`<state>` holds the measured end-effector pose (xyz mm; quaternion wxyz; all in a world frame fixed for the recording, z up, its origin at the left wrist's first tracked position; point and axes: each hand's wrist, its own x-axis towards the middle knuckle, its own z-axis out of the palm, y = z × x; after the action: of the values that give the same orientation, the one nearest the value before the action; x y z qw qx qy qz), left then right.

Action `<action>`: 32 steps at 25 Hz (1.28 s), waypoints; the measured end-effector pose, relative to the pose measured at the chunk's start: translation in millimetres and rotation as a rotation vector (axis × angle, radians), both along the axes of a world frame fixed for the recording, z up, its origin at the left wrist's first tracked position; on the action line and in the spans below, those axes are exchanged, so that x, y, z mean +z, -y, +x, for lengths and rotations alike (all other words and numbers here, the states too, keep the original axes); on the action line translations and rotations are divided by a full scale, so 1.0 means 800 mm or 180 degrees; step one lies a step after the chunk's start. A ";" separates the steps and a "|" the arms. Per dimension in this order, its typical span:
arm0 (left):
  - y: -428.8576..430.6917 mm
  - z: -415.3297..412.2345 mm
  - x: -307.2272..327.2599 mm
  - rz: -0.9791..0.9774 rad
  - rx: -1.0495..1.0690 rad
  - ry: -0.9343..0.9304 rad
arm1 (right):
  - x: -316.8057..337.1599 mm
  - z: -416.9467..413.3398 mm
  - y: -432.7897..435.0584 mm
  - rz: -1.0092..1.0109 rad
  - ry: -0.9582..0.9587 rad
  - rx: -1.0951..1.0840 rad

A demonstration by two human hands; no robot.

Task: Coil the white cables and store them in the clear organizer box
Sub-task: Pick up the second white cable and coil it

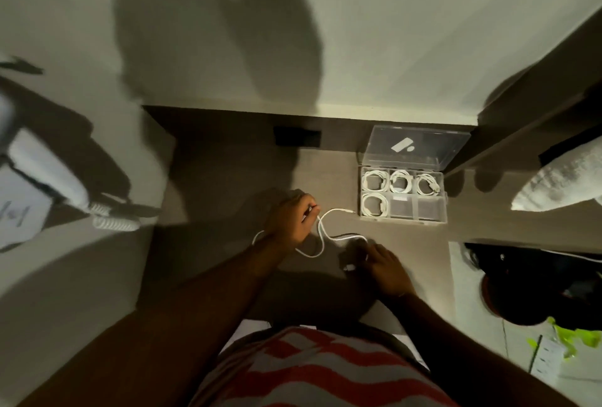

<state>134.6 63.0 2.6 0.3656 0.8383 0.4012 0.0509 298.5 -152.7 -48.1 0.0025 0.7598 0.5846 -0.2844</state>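
Note:
A loose white cable (pixel 321 237) snakes across the brown desk between my hands. My left hand (pixel 291 217) is closed around a stretch of it, one plug end (pixel 347 210) trailing toward the box. My right hand (pixel 386 269) rests fingers-down on the desk at the cable's other end, near a white plug (pixel 349 267); whether it grips the cable is unclear. The clear organizer box (pixel 445 208) stands open at the back right, lid (pixel 417 146) tilted up. Several compartments hold coiled white cables (pixel 374 180); two front-right ones (pixel 430 206) hold none.
A white wall rises behind the desk (pixel 228 178). A white corded phone (pixel 49 178) with coiled cord sits at the left. A pale pillow (pixel 563 178) lies at the right, above dark items and green packaging (pixel 570 338) at lower right.

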 end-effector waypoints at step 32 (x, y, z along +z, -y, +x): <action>-0.051 -0.083 0.244 -0.3876 -0.0454 0.3063 | 0.223 -0.169 -0.112 0.0455 -0.3561 -0.1121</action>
<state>68.0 104.0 197.8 0.8977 0.3994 0.1008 0.1562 162.9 -63.1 130.5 -0.4046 0.5783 0.3799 -0.5979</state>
